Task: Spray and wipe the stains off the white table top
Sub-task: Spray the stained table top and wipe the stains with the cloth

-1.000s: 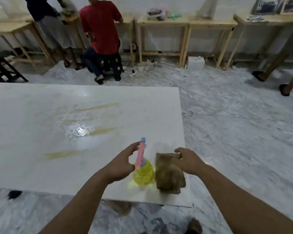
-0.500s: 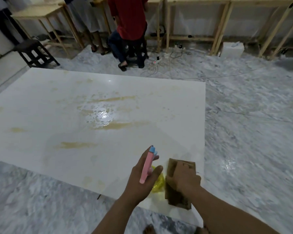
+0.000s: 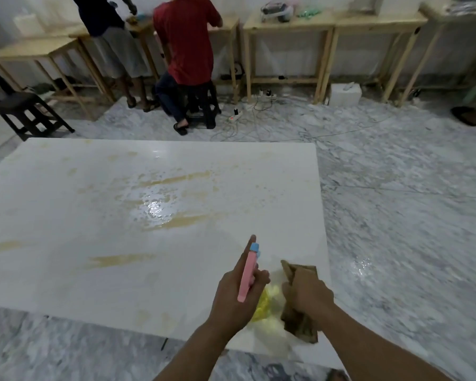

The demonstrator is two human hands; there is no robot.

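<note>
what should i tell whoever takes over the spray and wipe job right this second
Left hand: closed around the spray bottle, its pink and blue head pointing out over the table.
Right hand: pressed on the brown cloth, which lies at the table's near right corner.
Table top: a wet patch shines mid-table, so some spraying looks done.
Left to do: brown streaks remain across the middle and left; no wiped area is evident. Spray those, then wipe the whole top.
</note>
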